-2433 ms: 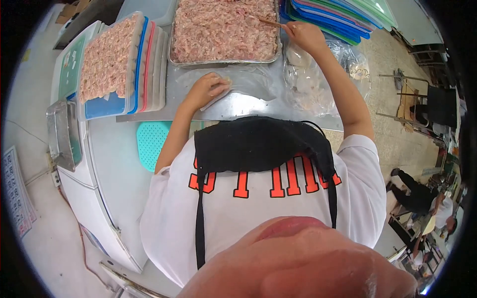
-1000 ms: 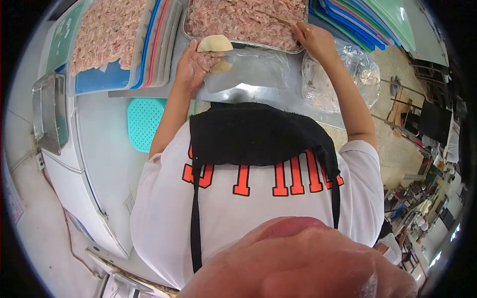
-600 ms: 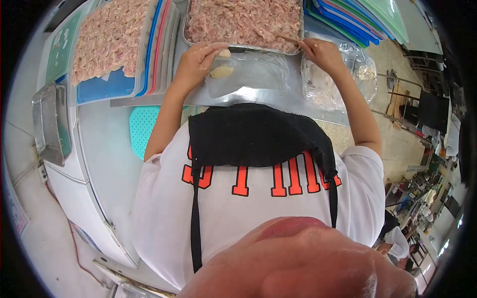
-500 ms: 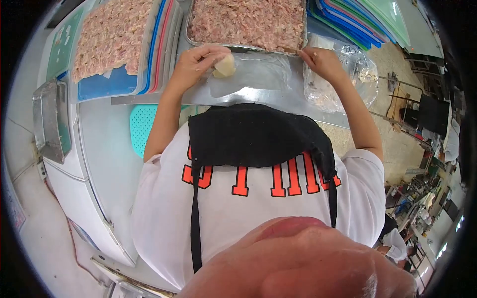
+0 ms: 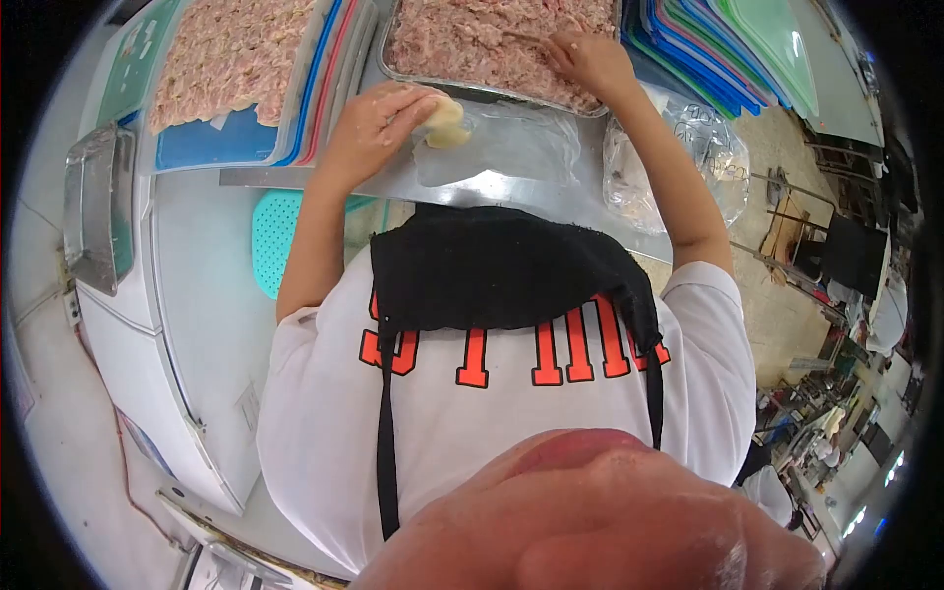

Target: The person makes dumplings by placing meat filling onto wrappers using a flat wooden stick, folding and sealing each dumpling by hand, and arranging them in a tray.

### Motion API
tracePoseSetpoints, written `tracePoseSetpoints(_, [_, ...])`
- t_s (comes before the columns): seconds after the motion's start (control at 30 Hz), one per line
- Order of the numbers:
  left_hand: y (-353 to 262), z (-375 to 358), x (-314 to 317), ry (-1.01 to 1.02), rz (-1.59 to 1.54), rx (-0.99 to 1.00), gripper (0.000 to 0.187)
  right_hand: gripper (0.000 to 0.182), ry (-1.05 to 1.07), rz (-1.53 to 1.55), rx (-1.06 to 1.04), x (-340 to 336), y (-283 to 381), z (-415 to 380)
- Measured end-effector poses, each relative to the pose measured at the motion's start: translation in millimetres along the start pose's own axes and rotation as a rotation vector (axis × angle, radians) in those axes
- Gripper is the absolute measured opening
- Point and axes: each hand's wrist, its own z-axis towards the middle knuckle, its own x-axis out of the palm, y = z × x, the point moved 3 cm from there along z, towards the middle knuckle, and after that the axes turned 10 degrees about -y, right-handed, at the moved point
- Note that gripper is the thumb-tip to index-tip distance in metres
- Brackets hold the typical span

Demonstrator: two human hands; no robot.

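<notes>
My left hand (image 5: 382,130) is closed on a pale yellow dough wrapper (image 5: 448,126) above the near edge of the metal counter. The wrapper hangs loosely from my fingertips. My right hand (image 5: 595,67) reaches over a metal tray (image 5: 492,90) of minced meat (image 5: 452,44), its fingers wrapped round a thin brown stick (image 5: 523,37). The stick's tip points left and lies at the surface of the meat. Between the hands and my body, a wet film of clear liquid or plastic (image 5: 492,147) covers part of the counter.
Stacked trays at left carry rows of filled dumplings (image 5: 231,59). Blue and green plastic trays (image 5: 708,49) are piled at right. A clear plastic bag (image 5: 678,162) with pale contents lies beneath my right forearm. Below the counter sits a turquoise perforated basket (image 5: 275,246).
My right hand has moved from the tray's near edge up and left over the meat with the stick. My left hand stays near its place, the wrapper hanging slightly more open.
</notes>
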Motion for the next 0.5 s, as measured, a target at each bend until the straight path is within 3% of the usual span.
tracePoseSetpoints(0.03, [-5, -2, -1, -0.003, 0.002, -0.002, 0.024, 0.031, -0.001, 0.002, -0.004, -2, 1, -2])
tracePoseSetpoints(0.1, [-12, -10, 0, 0.026, -0.588, -0.33, 0.027, 0.031, 0.107, 0.087, -0.033, -9, 7, -9])
tracePoseSetpoints(0.23, [11, -17, 7, 0.157, -0.661, -0.374, 0.031, 0.027, 0.137, 0.149, -0.053, -1, 25, -30])
tracePoseSetpoints(0.3, [17, -14, 16, -0.041, 0.279, 0.011, 0.03, 0.029, 0.233, 0.216, -0.002, 0, 24, -32])
tracePoseSetpoints(0.43, [21, 1, 11, -0.165, 0.321, 0.181, 0.027, 0.031, 0.352, 0.37, 0.136, -5, 16, -33])
tracePoseSetpoints(0.5, [20, 11, 3, -0.158, 0.261, 0.205, 0.026, 0.034, 0.22, 0.401, 0.181, -11, 16, -25])
